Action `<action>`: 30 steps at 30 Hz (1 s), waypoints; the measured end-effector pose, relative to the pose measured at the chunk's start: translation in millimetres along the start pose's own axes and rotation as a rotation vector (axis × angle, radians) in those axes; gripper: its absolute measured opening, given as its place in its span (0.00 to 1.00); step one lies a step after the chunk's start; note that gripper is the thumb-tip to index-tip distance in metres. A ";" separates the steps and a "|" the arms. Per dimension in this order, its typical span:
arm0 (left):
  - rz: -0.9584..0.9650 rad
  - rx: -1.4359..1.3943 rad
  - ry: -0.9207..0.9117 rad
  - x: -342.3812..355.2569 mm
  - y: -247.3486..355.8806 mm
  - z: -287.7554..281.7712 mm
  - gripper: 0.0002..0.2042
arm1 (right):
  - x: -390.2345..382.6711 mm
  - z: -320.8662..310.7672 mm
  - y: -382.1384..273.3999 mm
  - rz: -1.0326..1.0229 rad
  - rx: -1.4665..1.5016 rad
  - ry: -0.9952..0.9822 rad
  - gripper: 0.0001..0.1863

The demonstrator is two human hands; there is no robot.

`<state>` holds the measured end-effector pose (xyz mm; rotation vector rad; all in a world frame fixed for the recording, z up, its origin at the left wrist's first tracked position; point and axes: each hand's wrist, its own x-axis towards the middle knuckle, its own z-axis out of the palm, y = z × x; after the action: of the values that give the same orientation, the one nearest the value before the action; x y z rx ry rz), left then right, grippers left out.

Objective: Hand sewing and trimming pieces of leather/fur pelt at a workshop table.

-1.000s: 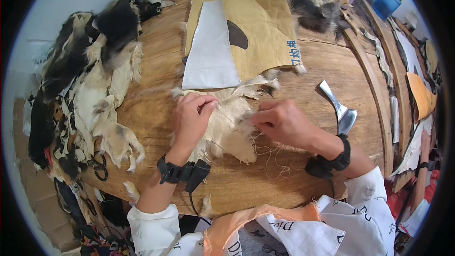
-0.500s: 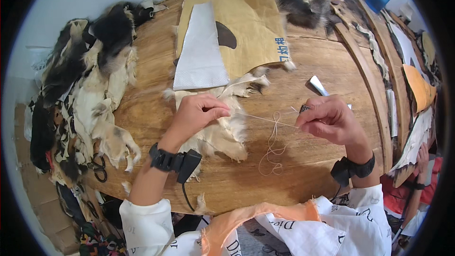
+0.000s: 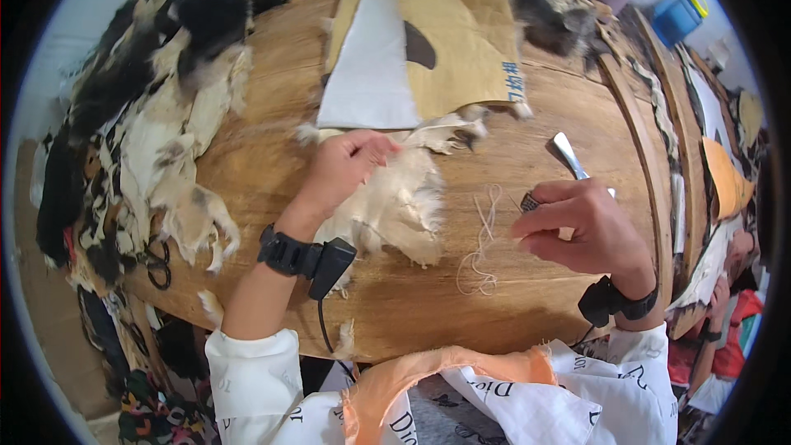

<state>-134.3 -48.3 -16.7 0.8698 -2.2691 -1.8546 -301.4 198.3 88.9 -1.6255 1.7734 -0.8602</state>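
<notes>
We find the pale fur hide [image 3: 404, 206] on the wooden table [image 3: 395, 325], in front of the wearer and just below the lower edge of a white textured panel [image 3: 362, 74]. The left hand [image 3: 339, 171] is over the upper left part of this hide, thumb and forefinger brought close together; we cannot tell whether they pinch the skin. The right hand [image 3: 589, 227] is clear of the hide on its right side, fingers curled and thumb near them; motion blur hides the tips, and we cannot tell what, if anything, they grip. A dimpled metal thimble [image 3: 530, 202] sits on one of its fingers. Loose cream thread [image 3: 488, 229] lies looped on the wood between the hide and that hand. As to writing, we note bold blue printed characters [image 3: 512, 81] at the right edge of the tan paper sheet [image 3: 465, 4], and dark Latin lettering repeated over the white shirt [image 3: 264, 379], partly broken by folds. The sheet also shows a dark curved shape beside the panel. A silver metal tool [image 3: 568, 155] lies partly hidden beyond the right hand. To the left we record a heap of black and cream hides [image 3: 148, 115]; at upper right, a blue jar [image 3: 676, 23] with a yellow lid.
</notes>
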 end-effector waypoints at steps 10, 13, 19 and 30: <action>0.202 0.492 0.528 -85.9 -21.2 -41.9 0.10 | 115.4 67.4 7.7 -0.055 -0.090 -0.049 0.05; 0.350 0.605 0.481 -84.5 -21.4 -26.0 0.16 | 141.3 87.8 28.5 -0.295 -0.091 -0.036 0.02; 0.267 0.787 0.334 -83.1 -36.9 -20.8 0.28 | 162.7 100.4 38.7 -0.442 -0.334 0.017 0.07; 0.215 0.768 0.311 -83.1 -34.7 -27.2 0.24 | 153.2 59.1 41.6 -0.461 -0.545 0.033 0.07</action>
<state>-41.0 -36.3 -18.2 0.8497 -2.7182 -0.6710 -295.4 43.3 20.8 -2.4512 1.7802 -0.6169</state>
